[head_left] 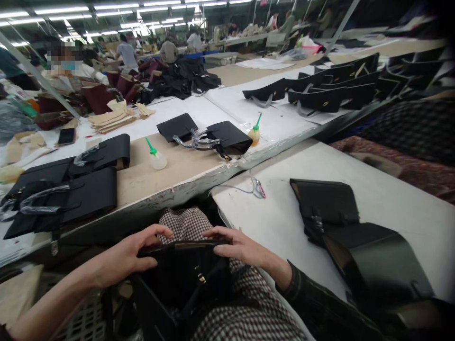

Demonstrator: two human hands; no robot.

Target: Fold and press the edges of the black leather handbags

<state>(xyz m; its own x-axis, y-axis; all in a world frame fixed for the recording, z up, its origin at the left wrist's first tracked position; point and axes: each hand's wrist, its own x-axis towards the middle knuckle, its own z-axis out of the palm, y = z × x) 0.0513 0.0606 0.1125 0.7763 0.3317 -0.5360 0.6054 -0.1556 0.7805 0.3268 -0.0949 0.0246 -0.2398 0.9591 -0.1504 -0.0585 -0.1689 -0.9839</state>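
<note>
On my lap stands a black handbag [181,272], its upper edge facing me and a small gold-coloured buckle showing on its side. My left hand [137,253] is closed over the left end of that edge, thumb on the near side and fingers beyond. At the right end, my right hand [245,246] pinches the same edge between thumb and fingers. The bag's lower part sinks into shadow, and I cannot make out its base.
Black bag pieces [355,237] lie on the white table [263,218] at right. Across the bench are bags with wrapped handles [90,189], two green-tipped bottles, one being clear [158,160], and a phone [67,136]. Below left is a plastic crate [87,317]. People sit farther back.
</note>
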